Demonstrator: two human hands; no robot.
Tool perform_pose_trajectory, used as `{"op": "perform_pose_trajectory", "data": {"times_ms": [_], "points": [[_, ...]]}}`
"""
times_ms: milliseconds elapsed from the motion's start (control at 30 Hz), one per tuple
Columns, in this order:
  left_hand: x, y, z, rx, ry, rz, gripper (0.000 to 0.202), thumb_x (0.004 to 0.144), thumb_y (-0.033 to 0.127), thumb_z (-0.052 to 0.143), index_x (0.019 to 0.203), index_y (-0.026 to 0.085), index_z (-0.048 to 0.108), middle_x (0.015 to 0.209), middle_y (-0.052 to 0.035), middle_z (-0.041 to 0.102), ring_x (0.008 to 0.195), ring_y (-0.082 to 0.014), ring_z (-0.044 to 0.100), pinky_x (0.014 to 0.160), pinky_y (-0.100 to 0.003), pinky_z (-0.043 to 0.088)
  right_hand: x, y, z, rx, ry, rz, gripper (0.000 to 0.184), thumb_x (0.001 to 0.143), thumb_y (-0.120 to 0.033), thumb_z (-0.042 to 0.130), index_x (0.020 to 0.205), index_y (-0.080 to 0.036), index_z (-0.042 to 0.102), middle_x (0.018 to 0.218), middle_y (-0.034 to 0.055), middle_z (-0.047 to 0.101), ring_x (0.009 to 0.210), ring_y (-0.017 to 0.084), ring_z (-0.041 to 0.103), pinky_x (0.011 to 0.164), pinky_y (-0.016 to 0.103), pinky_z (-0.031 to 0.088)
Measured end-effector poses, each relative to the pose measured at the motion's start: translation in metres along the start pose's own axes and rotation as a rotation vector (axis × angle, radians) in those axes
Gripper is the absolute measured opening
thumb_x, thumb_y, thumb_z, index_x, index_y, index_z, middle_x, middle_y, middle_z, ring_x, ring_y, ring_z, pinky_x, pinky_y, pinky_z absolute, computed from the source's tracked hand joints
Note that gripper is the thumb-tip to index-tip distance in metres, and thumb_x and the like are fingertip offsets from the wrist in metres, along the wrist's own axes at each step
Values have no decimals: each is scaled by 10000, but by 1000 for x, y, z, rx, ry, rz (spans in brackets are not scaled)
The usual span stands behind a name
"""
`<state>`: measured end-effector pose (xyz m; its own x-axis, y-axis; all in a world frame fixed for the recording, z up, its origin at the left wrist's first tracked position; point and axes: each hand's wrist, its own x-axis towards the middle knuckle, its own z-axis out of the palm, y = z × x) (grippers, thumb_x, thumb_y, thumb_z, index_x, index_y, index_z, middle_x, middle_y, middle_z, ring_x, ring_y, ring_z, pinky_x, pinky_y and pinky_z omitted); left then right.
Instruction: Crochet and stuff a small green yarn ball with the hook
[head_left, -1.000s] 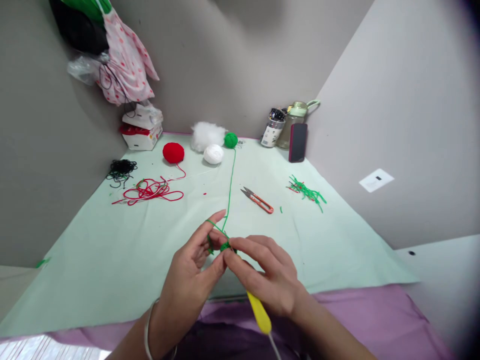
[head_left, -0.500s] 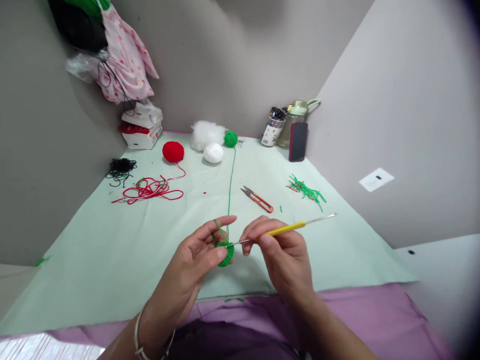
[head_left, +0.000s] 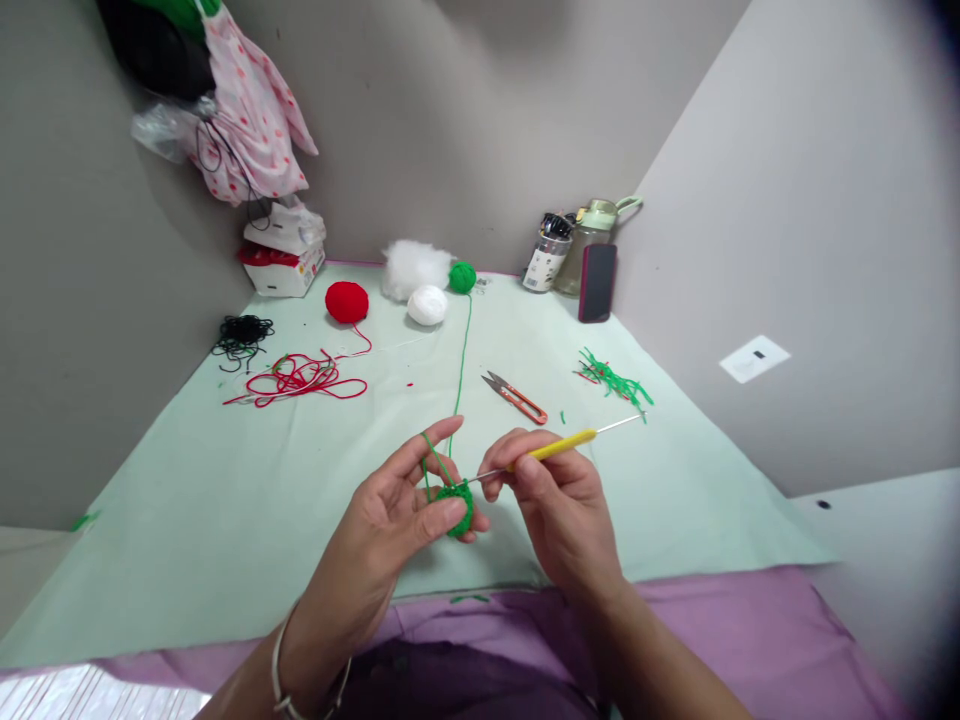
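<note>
Between the thumb and fingers of my left hand [head_left: 397, 510] is a small round green crochet piece [head_left: 459, 517]. Green yarn [head_left: 463, 360] loops over the raised left index finger and runs back to a green yarn ball [head_left: 462, 278]. My right hand [head_left: 562, 500] is closed around a crochet hook [head_left: 564, 444] with a yellow handle. The hook's thin metal tip reaches the top edge of the green piece; whether it sits inside a stitch is too small to tell. Its other metal end points up to the right.
Orange thread snips [head_left: 519, 398] lie ahead of my right hand, near green yarn scraps [head_left: 615, 380]. Loose red yarn [head_left: 300, 380], a red ball [head_left: 346, 302], a white ball [head_left: 427, 306] and white stuffing [head_left: 415, 270] lie farther back. A phone [head_left: 598, 284] leans against a bottle [head_left: 592, 235].
My right hand and the hook have shifted slightly left, with the hook's rear end moving left and up a little. The green piece has turned slightly in my left fingers.
</note>
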<state>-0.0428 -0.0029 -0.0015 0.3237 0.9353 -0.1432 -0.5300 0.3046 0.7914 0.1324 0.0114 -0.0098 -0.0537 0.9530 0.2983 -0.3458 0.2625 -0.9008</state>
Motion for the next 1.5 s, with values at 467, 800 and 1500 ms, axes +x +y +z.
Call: {"op": "perform_pose_trajectory", "data": {"times_ms": [467, 800, 1500], "points": [[2, -4, 1, 6, -38, -29, 402, 848, 279, 826, 1249, 277, 809, 880, 0, 653, 853, -154, 643, 886, -283, 497, 1, -5, -1, 3, -52, 27, 222, 998, -398, 709, 878, -219, 767, 740, 10, 695, 630, 139, 622, 620, 269, 549], [1, -9, -2, 175, 12, 22, 535, 835, 287, 892, 1344, 345, 738, 950, 6, 687, 1010, -191, 682, 980, -310, 509, -4, 5, 2, -115, -17, -54, 160, 956, -379, 769, 923, -236, 832, 835, 45, 768, 741, 170, 680, 659, 291, 562], [-3, 1, 0, 269, 67, 125, 476, 859, 218, 809, 1320, 327, 768, 917, -4, 631, 869, -176, 591, 858, -297, 522, -1, -10, -2, -78, -22, -36, 241, 1029, -397, 662, 932, -193, 743, 828, 68, 797, 637, 158, 699, 576, 277, 580]]}}
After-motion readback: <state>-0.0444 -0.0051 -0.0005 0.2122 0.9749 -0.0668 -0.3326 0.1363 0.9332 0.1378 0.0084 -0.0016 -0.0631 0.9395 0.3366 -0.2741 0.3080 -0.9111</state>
